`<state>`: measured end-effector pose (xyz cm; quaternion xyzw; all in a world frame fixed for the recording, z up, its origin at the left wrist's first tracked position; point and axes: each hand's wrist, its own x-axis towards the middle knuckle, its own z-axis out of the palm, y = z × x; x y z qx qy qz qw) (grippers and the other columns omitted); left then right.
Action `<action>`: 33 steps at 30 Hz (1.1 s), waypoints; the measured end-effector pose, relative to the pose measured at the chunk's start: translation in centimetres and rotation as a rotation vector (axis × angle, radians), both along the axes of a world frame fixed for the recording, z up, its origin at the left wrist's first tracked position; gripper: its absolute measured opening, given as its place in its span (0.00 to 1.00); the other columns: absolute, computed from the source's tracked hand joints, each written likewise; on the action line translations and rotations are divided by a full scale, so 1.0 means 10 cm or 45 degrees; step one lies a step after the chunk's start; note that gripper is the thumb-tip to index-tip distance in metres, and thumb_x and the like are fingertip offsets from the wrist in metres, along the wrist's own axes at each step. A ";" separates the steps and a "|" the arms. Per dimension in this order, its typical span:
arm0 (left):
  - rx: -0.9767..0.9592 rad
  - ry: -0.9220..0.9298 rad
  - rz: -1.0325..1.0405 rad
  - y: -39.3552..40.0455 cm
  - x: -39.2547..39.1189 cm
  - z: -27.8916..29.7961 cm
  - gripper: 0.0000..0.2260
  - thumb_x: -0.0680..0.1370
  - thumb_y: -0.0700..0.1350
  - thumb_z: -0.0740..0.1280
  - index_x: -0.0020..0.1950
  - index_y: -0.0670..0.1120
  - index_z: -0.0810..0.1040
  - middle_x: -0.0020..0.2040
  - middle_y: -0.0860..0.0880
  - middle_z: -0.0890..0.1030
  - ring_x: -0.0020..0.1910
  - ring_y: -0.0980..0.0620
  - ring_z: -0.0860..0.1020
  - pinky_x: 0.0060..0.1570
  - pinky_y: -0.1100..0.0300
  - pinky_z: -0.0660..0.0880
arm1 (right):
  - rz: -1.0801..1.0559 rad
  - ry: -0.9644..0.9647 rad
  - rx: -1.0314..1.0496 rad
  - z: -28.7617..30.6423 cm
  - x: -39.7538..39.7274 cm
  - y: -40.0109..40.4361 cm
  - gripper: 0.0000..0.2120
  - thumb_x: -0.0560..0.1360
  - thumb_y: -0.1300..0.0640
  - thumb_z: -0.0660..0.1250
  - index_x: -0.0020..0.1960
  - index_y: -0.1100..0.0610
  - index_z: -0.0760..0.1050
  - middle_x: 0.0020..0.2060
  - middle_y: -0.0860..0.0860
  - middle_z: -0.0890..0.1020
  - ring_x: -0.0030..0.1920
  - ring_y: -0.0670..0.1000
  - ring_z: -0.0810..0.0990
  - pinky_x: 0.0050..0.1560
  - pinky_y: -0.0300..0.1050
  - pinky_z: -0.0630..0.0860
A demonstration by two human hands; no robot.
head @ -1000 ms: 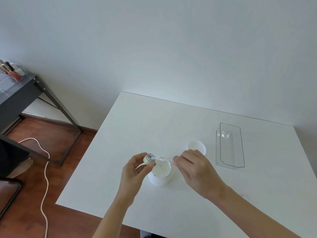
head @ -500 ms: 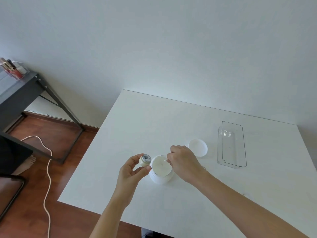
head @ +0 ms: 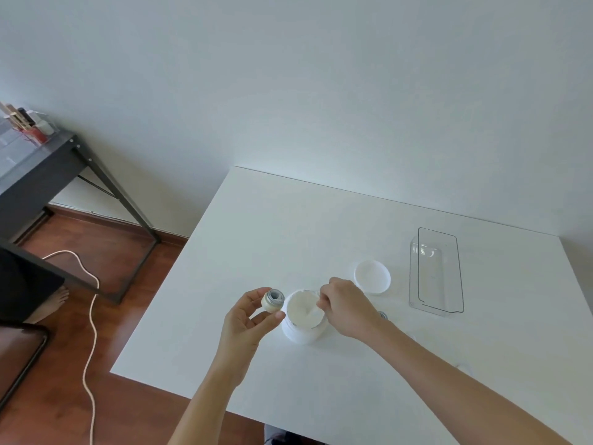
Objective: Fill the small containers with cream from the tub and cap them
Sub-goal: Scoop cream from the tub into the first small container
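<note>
While the left hand pinches a small open container at the cream tub's nine o'clock, the right hand grips a white spatula dipped inside. Its lid lies at two o'clock.

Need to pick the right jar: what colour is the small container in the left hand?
Cream-beige body with a grey mouth, on the small container held by the left hand; head view.

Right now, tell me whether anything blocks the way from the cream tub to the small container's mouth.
Nothing visible does. The small container, held by the left hand, sits uncapped right beside the open tub; the right hand holds a scoop in the cream.
</note>
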<state>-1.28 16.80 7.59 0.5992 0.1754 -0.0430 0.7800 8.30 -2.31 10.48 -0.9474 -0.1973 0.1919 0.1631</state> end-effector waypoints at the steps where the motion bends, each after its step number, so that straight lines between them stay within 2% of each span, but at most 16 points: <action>1: 0.002 0.002 0.002 0.00 0.00 0.00 0.20 0.66 0.49 0.79 0.56 0.50 0.82 0.56 0.49 0.85 0.50 0.50 0.84 0.58 0.54 0.76 | -0.081 0.045 0.067 0.00 0.00 -0.03 0.10 0.78 0.60 0.60 0.40 0.62 0.75 0.38 0.50 0.74 0.41 0.54 0.75 0.43 0.49 0.73; 3: 0.012 0.007 0.009 -0.01 0.01 -0.01 0.19 0.66 0.48 0.79 0.56 0.49 0.82 0.56 0.50 0.85 0.49 0.51 0.84 0.57 0.55 0.76 | -0.207 0.107 0.162 0.01 0.00 -0.09 0.10 0.77 0.61 0.62 0.38 0.62 0.74 0.32 0.45 0.72 0.36 0.50 0.72 0.38 0.45 0.72; 7: 0.038 0.011 0.023 -0.03 0.02 -0.02 0.16 0.69 0.43 0.77 0.56 0.48 0.82 0.56 0.49 0.84 0.48 0.53 0.85 0.57 0.55 0.76 | -0.451 0.262 0.353 0.01 -0.02 -0.23 0.11 0.77 0.59 0.65 0.41 0.65 0.78 0.29 0.46 0.73 0.29 0.45 0.69 0.33 0.37 0.66; 12: 0.056 0.012 0.038 -0.05 0.03 0.00 0.18 0.69 0.43 0.78 0.58 0.46 0.81 0.54 0.50 0.85 0.48 0.52 0.85 0.57 0.55 0.78 | -0.628 0.396 0.525 0.04 -0.03 -0.37 0.10 0.77 0.58 0.66 0.38 0.59 0.78 0.30 0.48 0.71 0.31 0.47 0.67 0.34 0.38 0.65; 16: 0.096 0.020 0.083 -0.08 0.05 -0.02 0.16 0.72 0.37 0.78 0.58 0.46 0.81 0.54 0.50 0.85 0.48 0.51 0.86 0.53 0.60 0.79 | -0.728 0.462 0.669 0.12 -0.03 -0.45 0.09 0.77 0.58 0.67 0.38 0.58 0.80 0.28 0.45 0.73 0.31 0.46 0.68 0.35 0.37 0.65; 19: 0.129 0.033 0.081 -0.11 0.07 -0.02 0.15 0.73 0.36 0.77 0.58 0.47 0.82 0.53 0.52 0.86 0.47 0.53 0.86 0.48 0.64 0.80 | -0.772 0.496 0.768 0.21 -0.03 -0.47 0.09 0.77 0.58 0.66 0.40 0.58 0.80 0.23 0.39 0.75 0.26 0.38 0.70 0.28 0.29 0.63; 22: 0.159 0.041 0.056 -0.15 0.09 -0.01 0.14 0.73 0.37 0.77 0.56 0.49 0.82 0.53 0.53 0.87 0.47 0.53 0.86 0.47 0.64 0.80 | -0.784 0.479 0.855 0.31 -0.03 -0.45 0.09 0.78 0.58 0.66 0.41 0.59 0.80 0.22 0.38 0.74 0.24 0.38 0.69 0.22 0.27 0.62; 24: 0.160 0.042 0.044 -0.18 0.11 0.00 0.14 0.73 0.37 0.77 0.55 0.50 0.83 0.52 0.53 0.87 0.47 0.52 0.87 0.46 0.65 0.80 | -0.778 0.442 0.912 0.37 -0.05 -0.43 0.10 0.77 0.57 0.67 0.39 0.57 0.80 0.23 0.39 0.75 0.24 0.38 0.70 0.23 0.27 0.62; 26: 0.163 0.037 0.036 -0.21 0.12 0.01 0.14 0.73 0.36 0.77 0.54 0.51 0.83 0.52 0.54 0.87 0.46 0.52 0.87 0.45 0.67 0.79 | -0.749 0.348 0.924 0.42 -0.08 -0.40 0.10 0.77 0.56 0.68 0.37 0.54 0.80 0.26 0.40 0.76 0.26 0.38 0.71 0.28 0.28 0.65; 29: 0.162 0.031 0.025 -0.24 0.13 0.04 0.14 0.73 0.36 0.77 0.53 0.51 0.84 0.52 0.53 0.87 0.47 0.51 0.87 0.46 0.68 0.80 | -0.616 0.067 0.863 0.47 -0.14 -0.33 0.09 0.76 0.57 0.69 0.37 0.54 0.79 0.26 0.41 0.74 0.28 0.41 0.70 0.32 0.29 0.66; 33: 0.161 0.036 0.017 -0.26 0.14 0.05 0.13 0.73 0.37 0.77 0.53 0.51 0.84 0.51 0.52 0.87 0.46 0.51 0.87 0.45 0.67 0.80 | -0.366 -0.343 0.798 0.53 -0.23 -0.24 0.08 0.75 0.61 0.69 0.38 0.54 0.78 0.32 0.47 0.76 0.36 0.44 0.73 0.38 0.28 0.67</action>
